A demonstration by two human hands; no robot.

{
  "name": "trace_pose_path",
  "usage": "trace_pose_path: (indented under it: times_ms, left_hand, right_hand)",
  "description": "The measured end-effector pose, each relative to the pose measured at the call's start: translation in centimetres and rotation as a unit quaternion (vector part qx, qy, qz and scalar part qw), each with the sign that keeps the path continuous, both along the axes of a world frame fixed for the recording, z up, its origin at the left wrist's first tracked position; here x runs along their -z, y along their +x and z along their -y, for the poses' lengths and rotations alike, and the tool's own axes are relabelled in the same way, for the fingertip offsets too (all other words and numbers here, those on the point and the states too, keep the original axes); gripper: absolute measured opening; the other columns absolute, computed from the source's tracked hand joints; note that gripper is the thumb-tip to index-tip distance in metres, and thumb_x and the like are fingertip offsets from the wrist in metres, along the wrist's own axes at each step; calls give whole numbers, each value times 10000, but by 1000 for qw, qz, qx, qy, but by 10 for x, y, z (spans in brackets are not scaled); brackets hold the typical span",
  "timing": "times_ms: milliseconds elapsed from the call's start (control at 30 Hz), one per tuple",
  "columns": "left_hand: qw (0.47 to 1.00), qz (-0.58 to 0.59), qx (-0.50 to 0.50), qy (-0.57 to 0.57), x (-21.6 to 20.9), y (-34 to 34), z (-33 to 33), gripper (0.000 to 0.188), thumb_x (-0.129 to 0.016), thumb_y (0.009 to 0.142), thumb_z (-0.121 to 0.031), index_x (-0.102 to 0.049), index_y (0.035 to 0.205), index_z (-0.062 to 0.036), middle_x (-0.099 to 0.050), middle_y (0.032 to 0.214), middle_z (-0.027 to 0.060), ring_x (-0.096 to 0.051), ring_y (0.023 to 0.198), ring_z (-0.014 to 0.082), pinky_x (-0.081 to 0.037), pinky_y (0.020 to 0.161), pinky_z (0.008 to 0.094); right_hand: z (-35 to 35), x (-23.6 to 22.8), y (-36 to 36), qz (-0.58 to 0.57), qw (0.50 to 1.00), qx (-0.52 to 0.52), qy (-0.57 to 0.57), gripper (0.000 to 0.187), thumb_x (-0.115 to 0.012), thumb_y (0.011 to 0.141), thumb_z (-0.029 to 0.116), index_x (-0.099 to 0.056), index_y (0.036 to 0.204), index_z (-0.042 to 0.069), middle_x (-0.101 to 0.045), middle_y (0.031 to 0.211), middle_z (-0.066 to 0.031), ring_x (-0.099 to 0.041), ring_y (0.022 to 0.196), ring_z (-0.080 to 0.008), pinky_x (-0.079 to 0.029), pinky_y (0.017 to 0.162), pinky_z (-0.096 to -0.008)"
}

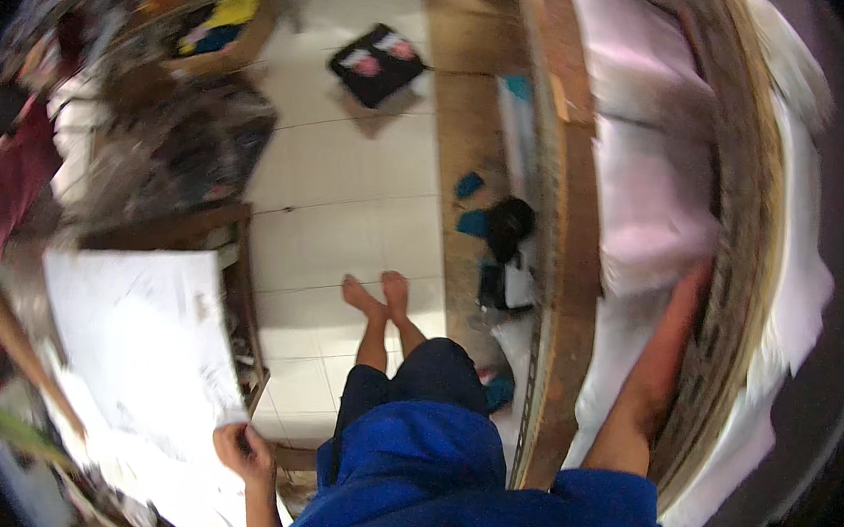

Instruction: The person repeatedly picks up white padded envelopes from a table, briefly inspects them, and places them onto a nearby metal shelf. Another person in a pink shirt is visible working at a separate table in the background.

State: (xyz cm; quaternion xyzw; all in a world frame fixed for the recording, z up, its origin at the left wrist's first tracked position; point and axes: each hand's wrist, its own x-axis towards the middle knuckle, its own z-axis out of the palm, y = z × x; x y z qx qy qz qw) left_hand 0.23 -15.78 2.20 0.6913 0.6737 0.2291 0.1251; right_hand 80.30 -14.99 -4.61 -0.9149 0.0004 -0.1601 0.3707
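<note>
At the lower left my left hand (pixel 247 451) hangs beside the edge of a white sheet-covered surface (pixel 140 329). Its fingers are curled in, and I see nothing held in them. My right arm stretches into a wooden shelf (pixel 566 276) on the right. The right hand (pixel 696 283) is blurred against the shelf's inner side, close to a stack of pinkish-white folded material (pixel 653 208). Its fingers cannot be made out, nor whether they grip anything. More white material (pixel 625 352) lies lower on that shelf, below the stack.
A black bundle with pink prints (pixel 377 66) lies on the tiled floor (pixel 347 197) ahead. Clear plastic wrap (pixel 197 138) and a carton with yellow and dark cloth (pixel 222 30) are at the left. Dark and teal scraps (pixel 496 225) lie along the shelf's foot.
</note>
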Motion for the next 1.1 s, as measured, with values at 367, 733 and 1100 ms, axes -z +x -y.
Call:
trace_pose_path:
  times_ms: [367,733,1100]
  left_hand:
    - [999,-22,-9,47,-23,1,-8,168,-680,689,-62,-545,788,-75,-519,707,92,-532,643,284,-415,584,389]
    - [995,17,-22,92,-33,0,-4,117,-652,730,-82,-548,778,-59,-513,692,97,-543,643,292,-442,571,395]
    - [991,51,-50,113,-33,-4,11,94,-634,759,-110,-567,779,-48,-514,693,102,-546,665,291,-455,586,391]
  right_hand:
    - [-66,-39,-230,-32,939,-225,260,271,-523,932,225,-567,1063,-9,-558,793,-70,-486,622,-148,-402,536,-280]
    - [-131,-61,-443,-352,647,-646,200,134,-480,948,114,-542,1039,38,-462,743,21,-393,577,-51,-319,469,-204]
    - [-78,-54,-481,-410,524,-740,95,115,-497,916,70,-541,1010,21,-504,725,9,-435,569,-64,-360,509,-205]
